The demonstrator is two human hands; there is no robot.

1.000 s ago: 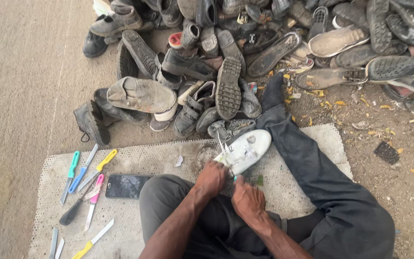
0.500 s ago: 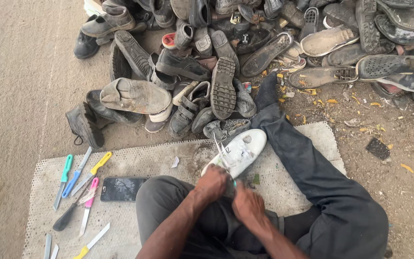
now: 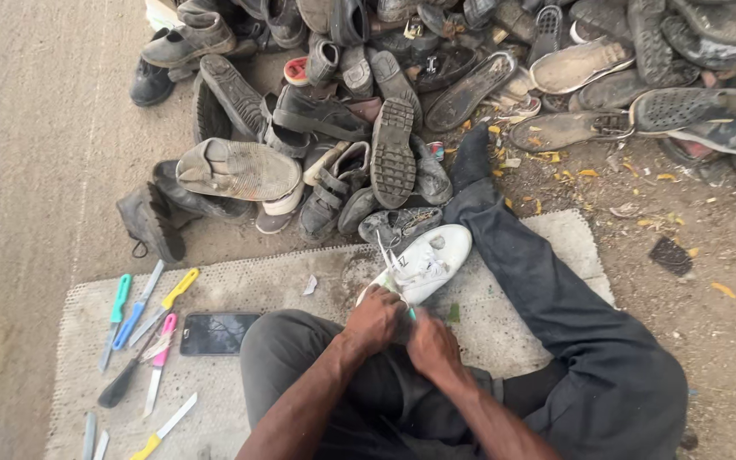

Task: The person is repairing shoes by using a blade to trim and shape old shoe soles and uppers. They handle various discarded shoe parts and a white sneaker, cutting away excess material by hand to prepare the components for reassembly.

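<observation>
Near the mat's middle, 2 hands, left hand (image 3: 374, 319) and right hand (image 3: 430, 343), clasp the white shoe (image 3: 423, 261), toe pointing far-right.

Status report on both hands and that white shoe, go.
Left hand and right hand both gripping heel end of white sneaker on mat. Laces loose. Shoe pile beyond toe, knives and phone off left.

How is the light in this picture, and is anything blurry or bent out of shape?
Head view: soft, even daylight with faint shadows, no harsh glare except a dull sheen on the phone screen. The white shoe in both hands, left hand and right hand, is reasonably sharp. The wide lens stretches the shoe pile toward the top edge, and fine detail there looks smeared.
</observation>
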